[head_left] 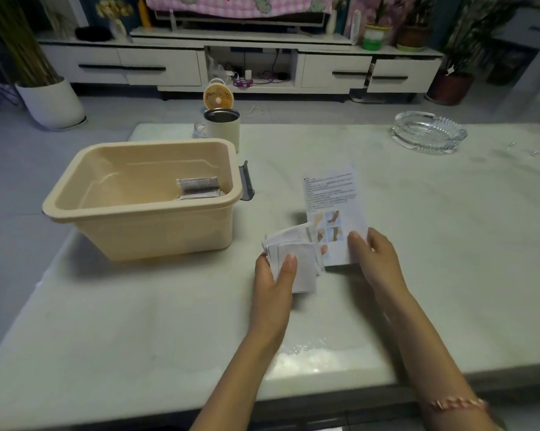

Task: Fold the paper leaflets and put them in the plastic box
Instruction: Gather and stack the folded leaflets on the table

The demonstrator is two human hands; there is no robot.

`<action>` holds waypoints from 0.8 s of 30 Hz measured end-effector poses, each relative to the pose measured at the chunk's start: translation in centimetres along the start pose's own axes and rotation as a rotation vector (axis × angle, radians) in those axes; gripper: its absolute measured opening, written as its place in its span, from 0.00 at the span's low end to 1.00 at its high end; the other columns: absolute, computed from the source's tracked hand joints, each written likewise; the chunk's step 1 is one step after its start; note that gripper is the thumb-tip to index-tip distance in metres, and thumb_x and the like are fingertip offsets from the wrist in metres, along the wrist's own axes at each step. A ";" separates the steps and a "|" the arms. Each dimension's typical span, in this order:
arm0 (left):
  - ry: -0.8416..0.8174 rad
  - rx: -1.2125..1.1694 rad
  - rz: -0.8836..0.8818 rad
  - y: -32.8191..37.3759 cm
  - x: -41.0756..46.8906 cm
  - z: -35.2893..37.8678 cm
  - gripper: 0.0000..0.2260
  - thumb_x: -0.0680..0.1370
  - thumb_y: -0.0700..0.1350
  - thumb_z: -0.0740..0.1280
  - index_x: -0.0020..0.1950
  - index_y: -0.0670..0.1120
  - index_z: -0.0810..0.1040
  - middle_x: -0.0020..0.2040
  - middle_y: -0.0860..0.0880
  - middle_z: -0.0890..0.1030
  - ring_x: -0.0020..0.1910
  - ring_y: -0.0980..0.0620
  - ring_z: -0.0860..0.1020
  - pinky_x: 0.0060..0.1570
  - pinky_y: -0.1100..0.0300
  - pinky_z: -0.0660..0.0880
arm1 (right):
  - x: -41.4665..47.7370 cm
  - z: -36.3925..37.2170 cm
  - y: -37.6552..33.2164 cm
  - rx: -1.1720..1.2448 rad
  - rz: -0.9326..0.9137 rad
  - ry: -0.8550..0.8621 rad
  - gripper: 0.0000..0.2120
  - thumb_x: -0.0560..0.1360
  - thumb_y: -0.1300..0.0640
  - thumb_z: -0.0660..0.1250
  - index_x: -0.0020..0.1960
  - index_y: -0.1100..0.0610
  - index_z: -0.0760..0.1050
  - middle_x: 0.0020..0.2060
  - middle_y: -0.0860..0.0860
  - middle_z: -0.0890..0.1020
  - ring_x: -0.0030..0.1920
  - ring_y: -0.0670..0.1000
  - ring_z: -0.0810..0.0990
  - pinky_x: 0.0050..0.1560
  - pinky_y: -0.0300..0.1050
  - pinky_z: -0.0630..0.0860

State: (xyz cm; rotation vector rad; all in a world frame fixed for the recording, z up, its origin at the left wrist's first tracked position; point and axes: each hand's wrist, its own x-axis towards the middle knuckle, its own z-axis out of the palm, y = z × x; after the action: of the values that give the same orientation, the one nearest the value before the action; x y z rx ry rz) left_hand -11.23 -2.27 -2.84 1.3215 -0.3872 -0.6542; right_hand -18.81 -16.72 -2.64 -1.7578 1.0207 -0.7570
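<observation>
While left grip (274,276) holds folded leaflets (304,270), right grip (375,254) pinches unfolded leaflet (330,194), long axis running near-to-far.

Pale table (138,321): box (156,234), mug (223,129), ashtray (429,132)

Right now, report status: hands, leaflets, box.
Left hand grips leaflet stack; right hand pinches unfolded leaflet. Plastic box holds folded leaflets. Nothing between hands and box.
</observation>
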 end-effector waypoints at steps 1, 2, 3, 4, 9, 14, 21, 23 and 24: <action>-0.024 -0.009 0.009 0.4 -0.2 -0.1 0.12 0.79 0.44 0.61 0.62 0.46 0.71 0.52 0.50 0.79 0.44 0.60 0.79 0.37 0.73 0.73 | -2.5 0.0 -0.3 0.065 -0.062 -0.065 0.08 0.79 0.61 0.59 0.46 0.53 0.76 0.42 0.45 0.81 0.38 0.35 0.78 0.37 0.27 0.72; -0.053 -0.008 0.023 0.8 -0.3 -0.1 0.12 0.79 0.44 0.62 0.62 0.45 0.71 0.52 0.50 0.80 0.43 0.61 0.80 0.37 0.72 0.73 | -4.3 0.1 -0.5 0.114 -0.121 -0.126 0.09 0.79 0.61 0.60 0.50 0.49 0.76 0.46 0.43 0.81 0.43 0.34 0.79 0.42 0.25 0.72; -0.075 0.002 0.033 1.0 -0.4 -0.2 0.12 0.78 0.43 0.62 0.61 0.45 0.72 0.52 0.50 0.80 0.42 0.62 0.80 0.37 0.72 0.74 | -5.8 0.5 -0.4 0.149 -0.154 -0.193 0.10 0.79 0.60 0.60 0.54 0.47 0.75 0.51 0.41 0.81 0.49 0.34 0.79 0.47 0.26 0.72; -0.081 0.015 0.035 1.1 -0.6 -0.4 0.11 0.78 0.43 0.63 0.60 0.45 0.72 0.51 0.50 0.80 0.41 0.64 0.80 0.36 0.71 0.74 | -6.9 0.9 -0.1 0.158 -0.160 -0.251 0.11 0.78 0.57 0.60 0.57 0.45 0.74 0.54 0.40 0.80 0.53 0.35 0.78 0.50 0.26 0.72; 0.001 0.046 0.096 1.5 -1.5 -1.8 0.04 0.77 0.41 0.64 0.51 0.49 0.72 0.43 0.54 0.79 0.35 0.65 0.80 0.30 0.71 0.74 | -7.5 1.4 0.2 0.351 0.025 -0.280 0.12 0.78 0.58 0.61 0.60 0.49 0.69 0.58 0.39 0.75 0.57 0.35 0.74 0.45 0.23 0.71; 0.017 0.094 0.209 1.1 -2.3 -2.1 0.16 0.76 0.40 0.65 0.58 0.57 0.67 0.53 0.59 0.77 0.48 0.62 0.80 0.38 0.69 0.76 | -6.2 2.7 -1.7 0.314 -0.068 -0.390 0.16 0.72 0.60 0.69 0.57 0.50 0.72 0.50 0.42 0.81 0.50 0.43 0.81 0.46 0.33 0.76; -0.042 0.288 0.278 -0.4 -2.1 -3.2 0.25 0.77 0.43 0.66 0.66 0.58 0.57 0.62 0.57 0.72 0.58 0.69 0.73 0.54 0.76 0.68 | -7.5 4.7 -0.6 0.441 -0.148 -0.316 0.19 0.73 0.69 0.62 0.57 0.49 0.71 0.49 0.38 0.81 0.52 0.41 0.79 0.50 0.32 0.74; -0.044 0.306 0.252 -1.1 -2.0 -3.0 0.24 0.74 0.55 0.64 0.67 0.56 0.57 0.64 0.54 0.72 0.61 0.63 0.73 0.60 0.68 0.70 | -8.0 5.0 -0.4 0.481 -0.125 -0.338 0.20 0.69 0.63 0.60 0.60 0.51 0.69 0.49 0.38 0.81 0.52 0.40 0.78 0.49 0.31 0.74; -0.034 0.327 0.250 -1.5 -1.9 -3.0 0.27 0.73 0.59 0.62 0.67 0.56 0.56 0.65 0.52 0.71 0.63 0.59 0.73 0.62 0.62 0.71 | -8.2 5.1 -0.5 0.519 -0.120 -0.341 0.22 0.68 0.61 0.58 0.62 0.53 0.68 0.50 0.39 0.81 0.53 0.40 0.78 0.49 0.31 0.74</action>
State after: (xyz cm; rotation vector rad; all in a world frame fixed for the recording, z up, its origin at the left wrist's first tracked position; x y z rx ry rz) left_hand -11.22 1.04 -4.79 1.5404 -0.6969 -0.4138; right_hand -18.21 -7.28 -4.49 -1.4333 0.4406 -0.6895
